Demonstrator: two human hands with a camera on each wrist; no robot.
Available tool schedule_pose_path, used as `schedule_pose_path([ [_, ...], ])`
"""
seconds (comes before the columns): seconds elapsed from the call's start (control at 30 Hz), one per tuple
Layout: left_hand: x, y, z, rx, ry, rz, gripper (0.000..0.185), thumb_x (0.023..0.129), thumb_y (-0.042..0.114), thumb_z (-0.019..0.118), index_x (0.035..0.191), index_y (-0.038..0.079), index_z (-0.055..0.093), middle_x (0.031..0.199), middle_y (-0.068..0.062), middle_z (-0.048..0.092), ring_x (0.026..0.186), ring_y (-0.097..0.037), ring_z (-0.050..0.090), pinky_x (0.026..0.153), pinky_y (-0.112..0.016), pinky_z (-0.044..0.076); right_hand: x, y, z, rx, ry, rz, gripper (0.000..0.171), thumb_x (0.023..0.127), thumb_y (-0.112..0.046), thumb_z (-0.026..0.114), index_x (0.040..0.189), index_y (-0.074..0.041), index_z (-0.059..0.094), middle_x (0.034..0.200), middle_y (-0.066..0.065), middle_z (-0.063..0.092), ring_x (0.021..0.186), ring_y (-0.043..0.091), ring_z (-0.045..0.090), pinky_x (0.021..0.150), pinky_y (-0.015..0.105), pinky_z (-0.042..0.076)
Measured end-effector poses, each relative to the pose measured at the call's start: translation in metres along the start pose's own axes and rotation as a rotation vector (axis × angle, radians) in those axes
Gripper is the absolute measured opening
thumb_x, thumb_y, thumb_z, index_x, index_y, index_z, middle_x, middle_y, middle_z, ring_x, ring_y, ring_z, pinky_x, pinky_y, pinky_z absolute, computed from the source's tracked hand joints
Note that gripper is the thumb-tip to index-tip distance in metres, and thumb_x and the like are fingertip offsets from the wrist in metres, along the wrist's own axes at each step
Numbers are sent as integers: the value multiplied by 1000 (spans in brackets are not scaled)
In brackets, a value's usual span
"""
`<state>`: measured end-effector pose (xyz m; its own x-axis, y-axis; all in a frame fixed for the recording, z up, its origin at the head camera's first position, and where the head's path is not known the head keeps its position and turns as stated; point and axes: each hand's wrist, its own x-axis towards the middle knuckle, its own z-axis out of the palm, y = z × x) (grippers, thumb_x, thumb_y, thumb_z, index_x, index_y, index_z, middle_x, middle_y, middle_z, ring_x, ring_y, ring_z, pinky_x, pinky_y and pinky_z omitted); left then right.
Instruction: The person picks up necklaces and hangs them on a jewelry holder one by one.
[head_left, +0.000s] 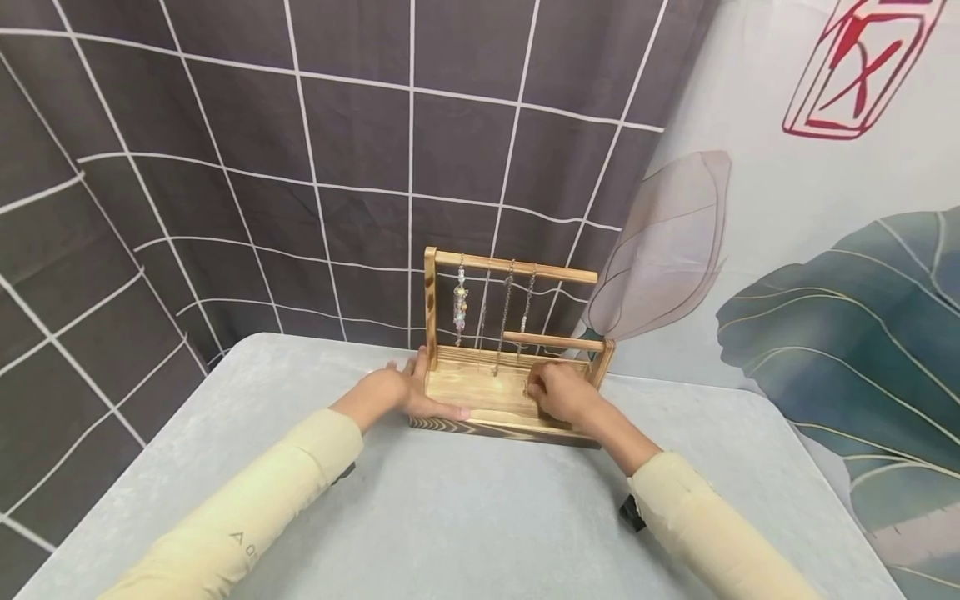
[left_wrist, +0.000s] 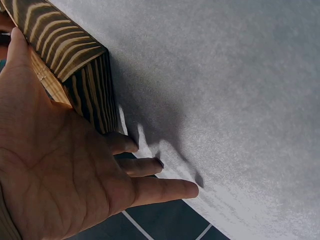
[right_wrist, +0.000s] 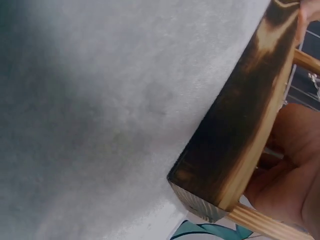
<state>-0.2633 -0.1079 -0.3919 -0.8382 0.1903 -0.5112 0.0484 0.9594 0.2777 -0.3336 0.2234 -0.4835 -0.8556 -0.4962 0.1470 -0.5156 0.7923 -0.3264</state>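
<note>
A wooden jewellery stand [head_left: 480,396] with a shallow tray base and two crossbars sits on the table. From its upper bar hang a bracelet of coloured beads [head_left: 460,304] and several thin chains [head_left: 507,312]. My left hand [head_left: 405,392] rests against the stand's left end, thumb along the front rim. The left wrist view shows that palm [left_wrist: 65,170] with three fingers straight and spread. Over the tray, the curled fingers of my right hand [head_left: 564,390] pinch a small gold-coloured piece [head_left: 527,388], too small to name. In the right wrist view the tray wall hides those fingertips.
Pale grey cloth covers the table [head_left: 465,508]. A dark curtain with white grid lines [head_left: 360,142] hangs close behind the stand. To the right hangs a white cloth printed with leaves [head_left: 847,308]. The lower crossbar [head_left: 555,340] stands just above my right hand.
</note>
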Motion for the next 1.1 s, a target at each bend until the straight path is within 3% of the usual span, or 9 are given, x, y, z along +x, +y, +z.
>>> schedule_pose_path([
  [0.2,-3,2,-2,-11,-6,3,152,87,98,62,179,9,-20,192,-19,-6,176,-55,-1,141,-72,19,-14,-33,-36,321,-24,188,33,115,-23,50,114,-4,76,101,9,76,84,20,67,73,34,57],
  [0.33,-2,2,-1,3,-13,3,151,88,99,59,178,10,-22,191,-17,-11,176,-55,-3,142,-72,14,-22,-63,-55,588,1,281,39,116,-16,46,125,10,73,117,23,77,105,30,75,96,41,66],
  [0.43,-1,1,0,9,-15,8,149,89,98,58,178,10,-22,191,-16,-15,175,-56,-4,142,-73,12,-24,-75,-58,734,32,323,38,116,-10,46,128,16,70,125,31,77,116,34,77,112,51,64],
  [0.63,1,0,1,13,-11,21,150,88,99,58,179,10,-21,191,-17,-15,174,-58,-3,142,-73,13,-25,-80,-59,850,110,404,38,116,-10,44,124,15,72,121,28,80,107,21,77,114,56,62],
  [0.83,3,-1,2,12,-7,16,153,86,101,58,179,10,-21,191,-16,-14,175,-56,0,142,-73,16,-28,-75,-58,902,152,406,40,118,-15,44,126,12,72,127,24,78,125,33,74,123,56,56],
  [1.03,4,-2,1,15,-10,3,155,83,103,58,179,10,-21,192,-17,-10,176,-54,1,140,-74,20,-26,-73,-58,948,141,387,44,121,-19,42,134,15,68,131,27,76,105,10,73,121,50,58],
  [1.1,4,-2,1,14,-11,-1,155,83,104,58,179,10,-21,192,-16,-8,176,-54,1,140,-74,21,-25,-74,-57,931,142,378,42,121,-16,42,134,16,66,129,27,76,104,14,74,119,50,60],
])
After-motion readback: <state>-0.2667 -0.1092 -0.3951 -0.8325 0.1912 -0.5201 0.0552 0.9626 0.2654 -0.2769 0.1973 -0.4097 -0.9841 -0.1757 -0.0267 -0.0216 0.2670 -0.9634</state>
